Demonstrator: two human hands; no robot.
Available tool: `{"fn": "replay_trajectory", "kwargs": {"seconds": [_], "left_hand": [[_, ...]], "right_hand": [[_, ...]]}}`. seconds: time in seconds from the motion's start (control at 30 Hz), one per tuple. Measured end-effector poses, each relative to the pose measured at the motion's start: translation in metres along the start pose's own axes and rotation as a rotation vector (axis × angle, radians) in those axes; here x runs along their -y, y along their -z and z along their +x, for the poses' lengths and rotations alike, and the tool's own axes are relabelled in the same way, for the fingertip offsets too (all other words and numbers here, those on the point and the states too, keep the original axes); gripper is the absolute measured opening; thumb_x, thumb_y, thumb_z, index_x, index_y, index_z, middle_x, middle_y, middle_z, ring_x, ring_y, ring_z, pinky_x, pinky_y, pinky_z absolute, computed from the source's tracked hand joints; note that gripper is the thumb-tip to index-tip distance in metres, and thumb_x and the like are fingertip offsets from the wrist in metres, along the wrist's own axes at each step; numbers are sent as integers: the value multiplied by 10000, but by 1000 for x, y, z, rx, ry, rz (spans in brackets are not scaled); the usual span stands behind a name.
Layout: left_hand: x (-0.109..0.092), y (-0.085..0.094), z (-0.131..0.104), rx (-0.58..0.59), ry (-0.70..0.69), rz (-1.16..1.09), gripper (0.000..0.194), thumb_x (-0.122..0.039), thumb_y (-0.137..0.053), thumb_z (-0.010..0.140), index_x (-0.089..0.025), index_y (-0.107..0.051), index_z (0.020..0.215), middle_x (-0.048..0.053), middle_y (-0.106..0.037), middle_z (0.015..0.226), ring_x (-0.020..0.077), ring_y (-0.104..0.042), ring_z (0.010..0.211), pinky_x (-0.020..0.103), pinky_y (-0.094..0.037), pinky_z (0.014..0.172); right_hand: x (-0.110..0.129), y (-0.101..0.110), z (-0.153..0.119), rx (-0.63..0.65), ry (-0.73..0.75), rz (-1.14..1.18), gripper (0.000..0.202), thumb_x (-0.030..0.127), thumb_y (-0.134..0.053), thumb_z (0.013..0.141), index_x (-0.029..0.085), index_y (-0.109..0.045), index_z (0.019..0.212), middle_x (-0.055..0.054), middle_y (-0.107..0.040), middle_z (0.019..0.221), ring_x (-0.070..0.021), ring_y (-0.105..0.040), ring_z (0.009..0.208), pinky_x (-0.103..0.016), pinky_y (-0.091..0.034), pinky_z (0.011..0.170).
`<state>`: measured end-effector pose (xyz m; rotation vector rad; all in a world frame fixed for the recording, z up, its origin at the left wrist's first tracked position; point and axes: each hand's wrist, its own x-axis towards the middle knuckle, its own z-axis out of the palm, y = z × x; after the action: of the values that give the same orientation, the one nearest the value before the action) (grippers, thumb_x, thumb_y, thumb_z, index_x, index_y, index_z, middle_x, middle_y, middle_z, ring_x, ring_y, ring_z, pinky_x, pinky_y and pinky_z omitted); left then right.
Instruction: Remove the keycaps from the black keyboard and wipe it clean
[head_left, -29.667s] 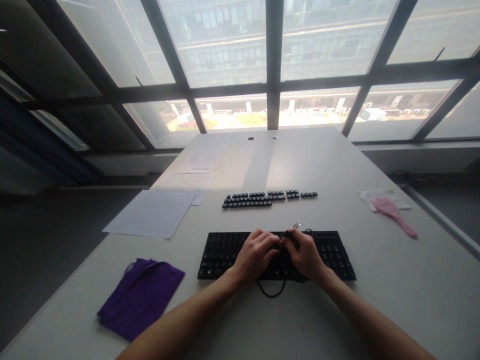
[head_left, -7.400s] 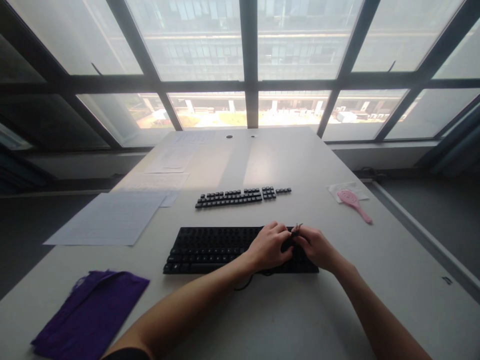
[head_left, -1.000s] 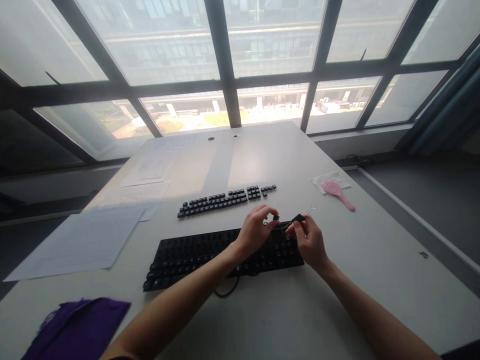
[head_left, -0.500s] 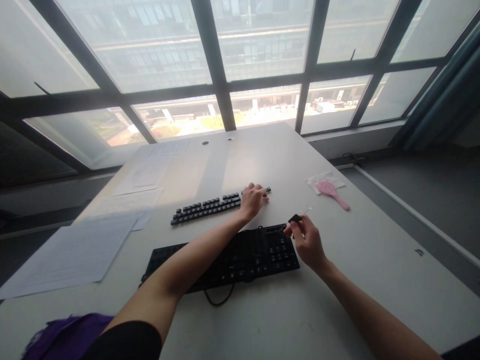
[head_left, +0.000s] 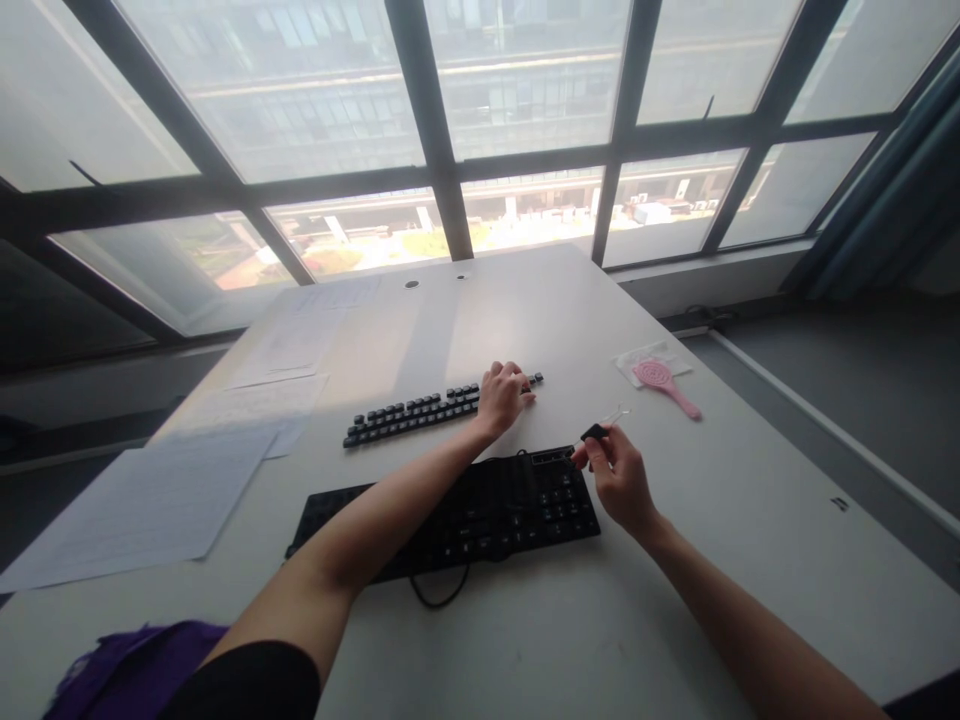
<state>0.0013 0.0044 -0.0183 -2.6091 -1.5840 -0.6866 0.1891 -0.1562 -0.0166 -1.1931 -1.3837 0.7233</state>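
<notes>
Rows of loose black keycaps point(head_left: 411, 421) lie on the white table beyond a black keyboard point(head_left: 491, 520). My left hand point(head_left: 502, 400) reaches across the keyboard to the right end of these rows. Its fingers are bent and pinched on a keycap, mostly covered by the fingers. In my right hand point(head_left: 619, 478), above the keyboard's upper right corner, is a keycap puller point(head_left: 596, 432) with a black grip and thin wire ends. Thumb and fingers close round the grip. My left forearm hides much of the keyboard's left half.
A pink hairbrush point(head_left: 664, 385) lies on a clear plastic wrapper at the right. Paper sheets point(head_left: 142, 510) spread along the left side. A purple cloth point(head_left: 135, 670) is at the near left. The keyboard's cable point(head_left: 439, 605) loops toward me. Windows rise behind the table.
My left hand has shifted very slightly at the end of the keycap row. My right hand has moved a little to the right with the keycap puller still in it.
</notes>
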Motion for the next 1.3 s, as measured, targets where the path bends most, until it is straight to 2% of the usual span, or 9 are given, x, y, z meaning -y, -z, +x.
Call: {"fn": "replay_trajectory", "kwargs": {"seconds": [0.17, 0.27, 0.4, 0.5, 0.63, 0.77, 0.93, 1.1, 1.3], "left_hand": [[-1, 15, -5, -35, 30, -22, 169, -286, -794, 789, -221, -741, 936, 74, -647, 1089, 287, -498, 1057, 419, -444, 909], [-9, 31, -20, -52, 33, -63, 138, -237, -745, 827, -213, -730, 962, 69, -660, 1065, 274, -516, 1018, 411, -452, 913], [-37, 52, -58, 22, -68, -168, 112, -194, -647, 884, -216, -714, 972, 52, -673, 1005, 239, -537, 970, 386, -458, 915], [-64, 59, -87, 75, -89, -256, 131, -178, -593, 909, -223, -712, 940, 46, -677, 970, 221, -544, 934, 359, -473, 866], [-84, 54, -110, 99, -40, -335, 153, -163, -568, 916, -221, -709, 924, 50, -679, 934, 217, -550, 892, 352, -481, 823], [-83, 41, -117, 55, -10, -393, 153, -140, -570, 909, -216, -700, 930, 43, -674, 938, 219, -544, 910, 358, -484, 845], [-80, 34, -121, 29, -24, -436, 138, -145, -574, 911, -216, -691, 934, 41, -667, 954, 215, -538, 928, 361, -482, 872], [-80, 36, -120, 35, -19, -458, 144, -148, -569, 906, -221, -691, 931, 48, -664, 960, 218, -544, 934, 373, -483, 882], [-80, 37, -120, 52, -14, -460, 159, -146, -563, 904, -228, -695, 934, 48, -661, 954, 222, -551, 941, 375, -491, 887]], "right_hand": [[-2, 3, 2, -13, 11, 28, 126, 308, -526, 982, 208, -536, 906, -15, -678, 723, -166, -626, 623, -289, -494, 624], [-4, 5, 5, 29, 20, 67, 122, 299, -535, 975, 206, -553, 897, -26, -676, 756, -172, -632, 665, -293, -502, 645], [-6, 9, 6, 151, 12, 76, 105, 269, -528, 964, 201, -576, 901, -31, -665, 766, -178, -629, 665, -296, -505, 636], [-7, 12, 6, 239, 39, 1, 99, 225, -520, 953, 206, -573, 873, -24, -659, 765, -184, -633, 699, -300, -497, 666], [-6, 14, 5, 302, 61, -73, 115, 188, -499, 954, 211, -558, 859, -10, -651, 765, -175, -614, 704, -292, -472, 675], [-2, 13, 4, 336, 118, -154, 131, 168, -500, 951, 211, -565, 845, -4, -591, 748, -173, -557, 696, -291, -447, 663], [3, 14, 4, 420, 236, -158, 146, 191, -469, 988, 210, -584, 901, -64, -563, 986, -198, -577, 870, -329, -484, 790], [2, 16, 5, 384, 256, -190, 143, 208, -475, 993, 213, -602, 926, -85, -528, 1074, -207, -576, 895, -355, -503, 809], [0, 12, 2, 332, 180, -146, 143, 230, -502, 981, 202, -635, 935, -103, -526, 1118, -184, -575, 778, -354, -542, 719]]}}
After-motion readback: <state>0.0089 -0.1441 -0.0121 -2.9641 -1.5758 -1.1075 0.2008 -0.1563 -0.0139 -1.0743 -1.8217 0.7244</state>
